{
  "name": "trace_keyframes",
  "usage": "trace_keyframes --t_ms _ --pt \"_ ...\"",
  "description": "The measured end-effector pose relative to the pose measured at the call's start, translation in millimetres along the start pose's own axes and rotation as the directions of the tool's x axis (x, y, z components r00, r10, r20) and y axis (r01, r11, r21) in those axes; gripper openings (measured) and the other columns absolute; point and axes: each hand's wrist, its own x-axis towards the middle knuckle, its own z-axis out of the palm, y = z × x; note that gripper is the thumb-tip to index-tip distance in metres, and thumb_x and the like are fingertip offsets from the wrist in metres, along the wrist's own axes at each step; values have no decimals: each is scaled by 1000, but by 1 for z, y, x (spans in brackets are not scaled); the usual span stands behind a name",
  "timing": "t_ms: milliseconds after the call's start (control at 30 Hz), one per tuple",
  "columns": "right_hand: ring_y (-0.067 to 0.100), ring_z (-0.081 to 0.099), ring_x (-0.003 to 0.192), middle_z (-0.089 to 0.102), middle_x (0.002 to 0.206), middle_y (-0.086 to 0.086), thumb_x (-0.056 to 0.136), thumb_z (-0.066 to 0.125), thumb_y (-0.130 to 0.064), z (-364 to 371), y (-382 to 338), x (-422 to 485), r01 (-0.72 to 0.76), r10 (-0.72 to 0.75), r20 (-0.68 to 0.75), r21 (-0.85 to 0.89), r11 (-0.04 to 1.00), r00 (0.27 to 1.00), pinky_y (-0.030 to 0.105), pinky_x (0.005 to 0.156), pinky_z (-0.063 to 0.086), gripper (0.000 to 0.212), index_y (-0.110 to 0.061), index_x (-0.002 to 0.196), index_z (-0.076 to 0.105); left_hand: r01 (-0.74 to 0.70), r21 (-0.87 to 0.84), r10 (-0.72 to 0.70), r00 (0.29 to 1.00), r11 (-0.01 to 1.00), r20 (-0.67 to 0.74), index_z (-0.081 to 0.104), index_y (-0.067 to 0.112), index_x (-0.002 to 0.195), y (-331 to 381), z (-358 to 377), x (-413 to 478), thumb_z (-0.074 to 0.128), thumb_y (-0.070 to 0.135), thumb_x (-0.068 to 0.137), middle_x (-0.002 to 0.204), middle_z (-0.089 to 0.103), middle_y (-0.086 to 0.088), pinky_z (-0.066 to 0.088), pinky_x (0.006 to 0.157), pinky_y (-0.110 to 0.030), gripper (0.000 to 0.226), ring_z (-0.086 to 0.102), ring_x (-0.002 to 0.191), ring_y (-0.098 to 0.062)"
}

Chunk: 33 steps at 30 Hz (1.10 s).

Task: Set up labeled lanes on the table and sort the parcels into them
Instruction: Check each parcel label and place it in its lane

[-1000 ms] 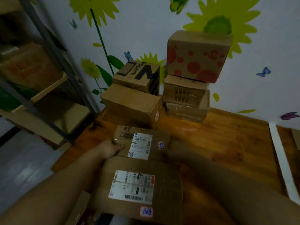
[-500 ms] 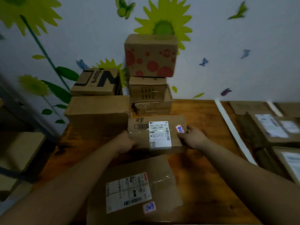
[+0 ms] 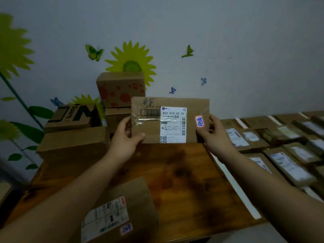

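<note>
So I've got the flat brown cardboard parcel (image 3: 152, 130) up off the table, printed face turned toward me, over the far middle of the brown wooden table (image 3: 175, 172). Both hands are clamped on it. My left hand (image 3: 125, 137) grips the left edge, thumb on the front and fingers wrapped behind. My right hand (image 3: 215, 135) does the same on the right edge, thumb just beside the small red-bordered sticker with blue handwriting (image 3: 199, 121). I can't read the scribble. The white shipping label (image 3: 173, 125) sits mid-face, with clear tape running across it.

Behind the parcel, on the far left against the wall, there's a pile of boxes. A brown carton with red dots (image 3: 121, 88) sits on top of a smaller plain carton (image 3: 117, 118). Left of those, a black-and-brown printed box (image 3: 73, 116) rests on a big plain brown box (image 3: 73, 141).

Near me on the left, another flat brown parcel (image 3: 138, 195) lies on the table, label up, with its own little handwritten sticker (image 3: 126, 228) at the near edge.

A white tape strip (image 3: 233, 183) runs near-to-far down the right side of the table. Right of it lie rows of flat labelled parcels (image 3: 287, 165), touching or just beside each other, pretty blurry.
</note>
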Motion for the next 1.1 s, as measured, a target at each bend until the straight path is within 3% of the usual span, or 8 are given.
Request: trace_keyframes --t_ms 67,267,400,567,733,900,1000,1100 --pt "10 59 104 58 124 -4 91 62 -25 -25 -6 0 45 -45 10 39 998 999 36 83 56 56 -30 141 37 -64 -1 64 997 998 -50 29 27 145 22 13 -14 66 11 86 119 43 10 40 87 -23 71 40 112 -4" --pt "10 56 113 57 120 -14 88 65 -28 -98 -20 -1 204 -201 -42 104 973 979 43 88 55 53 -42 134 42 -240 22 240 960 971 -143 31 26 144 69 56 -53 65 11 86 124 42 15 35 93 -23 69 40 118 -3" --pt "8 54 113 55 125 -12 89 63 -25 -135 -24 -6 287 -281 -69 119 950 957 39 88 54 55 -40 136 40 -326 11 322 926 945 -195 32 26 143 89 82 -73 64 6 86 115 43 20 37 71 3 68 41 110 2" --pt "2 53 109 53 113 -25 90 62 -21 -162 -30 -19 345 -331 -122 114 932 936 33 86 53 53 -44 131 38 -386 18 381 902 922 -205 33 26 143 106 96 -91 64 5 86 111 43 28 36 68 7 68 46 103 9" --pt "7 55 111 55 115 -21 90 62 -22 -175 -33 -36 328 -307 -166 122 937 937 38 85 56 56 -41 136 39 -415 4 411 901 910 -141 35 25 143 112 97 -93 65 8 86 131 48 10 41 98 -24 67 44 122 -6" --pt "6 58 105 55 110 -23 94 56 -25 -196 -16 -58 249 -242 -213 5 969 947 37 88 54 42 -55 119 42 -370 -48 370 929 928 7 38 43 125 109 126 -90 62 6 88 104 55 21 45 75 -4 58 56 86 17" --pt "-6 59 93 53 100 -31 95 56 -28 -225 4 -76 157 -162 -251 -41 987 954 24 80 52 38 -49 122 40 -295 -102 308 940 950 146 45 39 132 99 162 -94 60 12 90 107 61 8 53 84 -28 52 61 92 -6" --pt "-3 60 97 58 108 -28 92 57 -33 -266 25 -96 85 -112 -343 -95 992 933 31 86 53 41 -51 126 42 -246 -130 272 929 960 250 41 32 139 102 206 -110 57 16 92 112 58 10 51 79 -24 52 57 101 -11"
